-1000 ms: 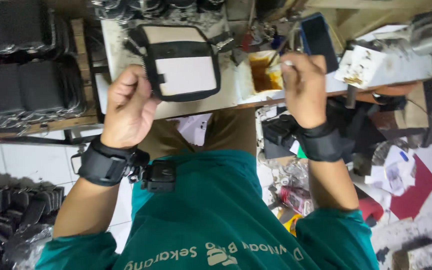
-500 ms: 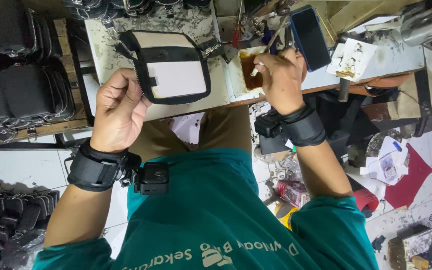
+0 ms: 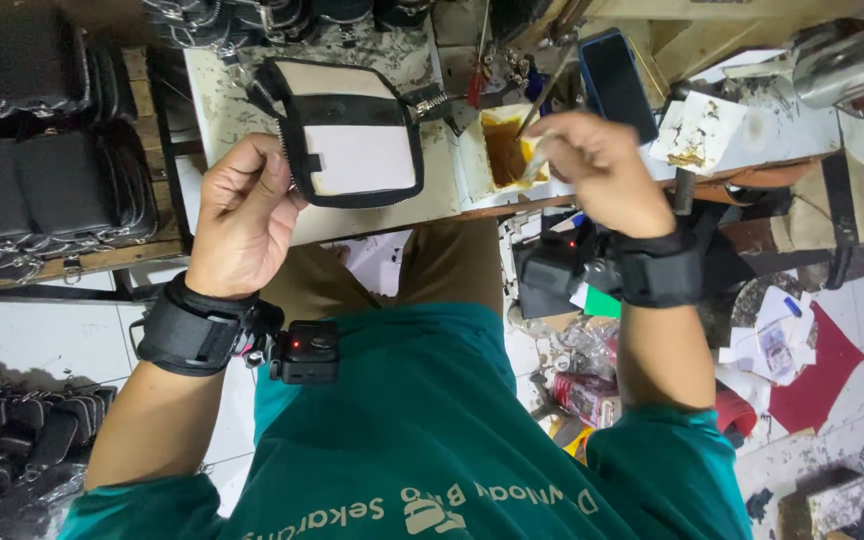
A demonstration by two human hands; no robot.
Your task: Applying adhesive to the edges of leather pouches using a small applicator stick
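Observation:
My left hand (image 3: 242, 215) holds the near left edge of a small black-trimmed pouch (image 3: 352, 135) with a pale inner panel, lying on a stained white worktop (image 3: 222, 100). My right hand (image 3: 597, 170) grips a thin brush (image 3: 542, 100) whose tip dips into a small open box of amber glue (image 3: 502, 150) just right of the pouch. Both wrists wear black straps, and a small black device with a red light (image 3: 304, 352) hangs by the left wrist.
A dark phone (image 3: 617, 85) lies beyond the glue box, beside a glue-stained white block (image 3: 697, 130) and a metal can (image 3: 847, 65). Stacks of finished black pouches (image 3: 32, 150) fill a rack at left. Scraps and red paper (image 3: 817, 375) litter the tiled floor at right.
My right hand has moved left and toward me, now dipping the brush in the glue box. My left hand stays on the pouch's edge.

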